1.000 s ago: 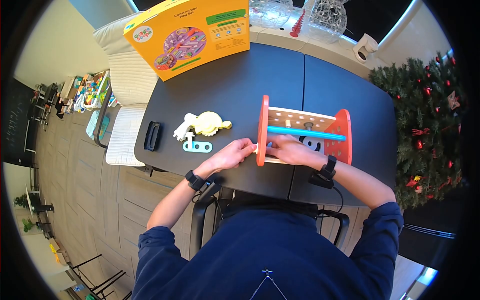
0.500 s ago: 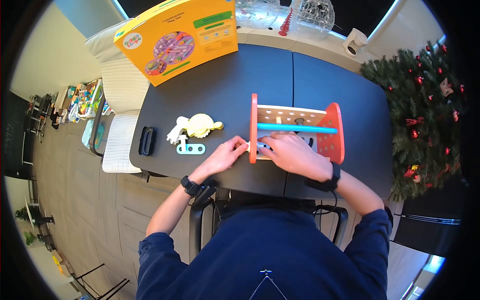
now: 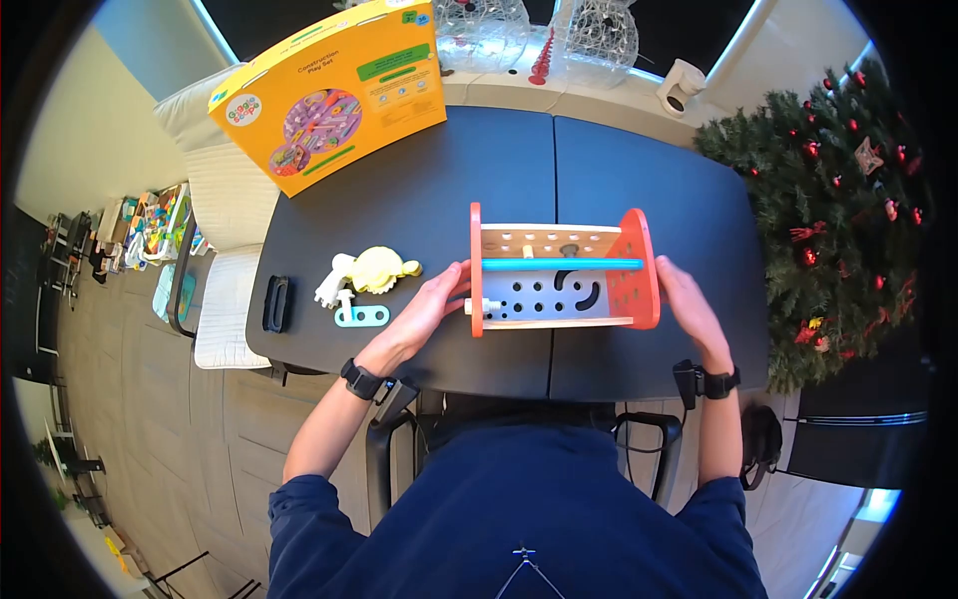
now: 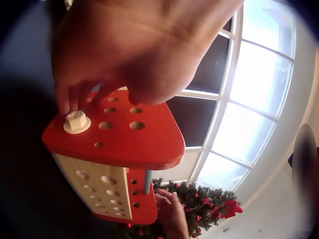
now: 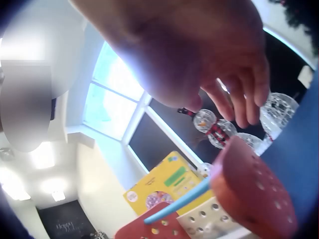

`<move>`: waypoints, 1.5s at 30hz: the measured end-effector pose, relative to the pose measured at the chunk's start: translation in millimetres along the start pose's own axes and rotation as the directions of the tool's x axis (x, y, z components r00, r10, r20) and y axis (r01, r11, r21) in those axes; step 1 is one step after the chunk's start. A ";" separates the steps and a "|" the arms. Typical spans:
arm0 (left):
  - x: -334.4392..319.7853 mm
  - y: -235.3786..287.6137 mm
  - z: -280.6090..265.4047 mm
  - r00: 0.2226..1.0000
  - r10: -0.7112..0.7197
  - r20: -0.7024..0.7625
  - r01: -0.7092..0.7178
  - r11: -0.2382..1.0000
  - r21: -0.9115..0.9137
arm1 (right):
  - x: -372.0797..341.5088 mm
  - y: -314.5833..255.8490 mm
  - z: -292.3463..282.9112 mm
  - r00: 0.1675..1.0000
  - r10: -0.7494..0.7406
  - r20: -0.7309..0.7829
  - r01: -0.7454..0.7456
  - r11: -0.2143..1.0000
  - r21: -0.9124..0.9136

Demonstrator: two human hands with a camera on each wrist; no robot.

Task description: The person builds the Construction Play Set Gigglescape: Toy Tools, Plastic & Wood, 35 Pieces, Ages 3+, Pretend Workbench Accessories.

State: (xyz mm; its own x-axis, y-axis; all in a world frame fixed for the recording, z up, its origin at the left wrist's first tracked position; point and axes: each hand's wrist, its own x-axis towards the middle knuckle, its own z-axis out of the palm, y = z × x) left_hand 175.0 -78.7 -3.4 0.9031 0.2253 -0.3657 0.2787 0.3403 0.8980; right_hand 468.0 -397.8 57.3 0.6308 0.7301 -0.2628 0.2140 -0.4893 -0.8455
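Observation:
A toy toolbox with red end panels, pale perforated sides and a blue rod stands on the dark table. My left hand lies along its left end panel, fingers extended; in the left wrist view the fingertips are right by a cream hex bolt head on that panel. The bolt's threaded shank pokes into the box, with a pale piece around it. Beside the right end panel, my right hand is held with straight fingers, thumb side near the red edge. Neither hand grips anything.
Left of the toolbox lie a pale yellow toy piece, a white piece and a turquoise holed strip with a white bolt upright in it. A black holder sits near the left edge. Behind stands a yellow box.
Earlier, the right hand was inside the toolbox and the left pinched the bolt from outside. Both have let go; the right moved out to the right end, the left opened along the left panel.

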 end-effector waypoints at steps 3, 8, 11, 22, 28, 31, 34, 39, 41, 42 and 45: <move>-1.0 10.1 11.4 0.998 -0.030 -0.052 0.026 0.997 -0.076 | 8.0 -2.1 25.2 0.991 0.126 0.034 -0.130 0.933 0.335; 9.9 26.8 32.3 0.986 -0.111 -0.127 0.084 0.975 -0.206 | 37.4 7.6 50.8 0.990 0.115 0.080 -0.138 0.711 0.689; 16.4 35.1 48.6 0.965 -0.151 -0.216 0.081 0.951 -0.298 | 37.4 -6.9 58.4 0.986 0.128 0.104 -0.161 0.601 0.783; 10.2 60.6 56.7 0.931 0.128 -0.342 -0.202 0.961 -0.189 | 17.2 -46.8 52.7 0.995 -0.052 -0.082 0.096 0.585 0.805; 4.7 64.3 60.6 0.815 0.428 -0.391 -0.430 0.899 0.089 | 17.3 -57.5 58.4 0.958 -0.231 -0.170 0.283 0.658 0.698; -2.3 70.6 69.9 0.845 0.405 -0.349 -0.423 0.906 0.026 | 14.6 -59.0 66.3 0.945 -0.244 -0.218 0.327 0.694 0.641; 0.2 47.5 70.2 0.770 0.501 -0.396 -0.427 0.865 0.265 | 25.5 -38.5 79.6 0.899 -0.313 -0.306 0.432 0.753 0.497; -2.3 31.4 69.5 0.749 0.560 -0.354 -0.461 0.825 0.327 | 26.0 -21.0 87.8 0.863 -0.327 -0.385 0.479 0.773 0.416; -5.1 23.5 67.9 0.765 0.529 -0.366 -0.440 0.845 0.304 | 16.6 -23.6 92.0 0.877 -0.284 -0.387 0.453 0.756 0.473; -5.2 18.8 67.0 0.775 0.511 -0.371 -0.426 0.857 0.290 | 11.7 -25.0 93.6 0.884 -0.262 -0.387 0.440 0.746 0.499; -7.7 5.2 64.3 0.814 0.436 -0.385 -0.376 0.899 0.225 | 2.0 -24.7 97.5 0.957 -0.054 -0.285 0.244 0.682 0.690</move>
State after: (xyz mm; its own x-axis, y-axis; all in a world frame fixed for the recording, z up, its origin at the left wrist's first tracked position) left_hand 190.5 -137.4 19.8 0.7306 0.6828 0.0000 -0.0150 0.0160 0.9998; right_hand 391.4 -337.7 32.3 0.8049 0.5889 -0.0734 -0.2145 0.1733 -0.9612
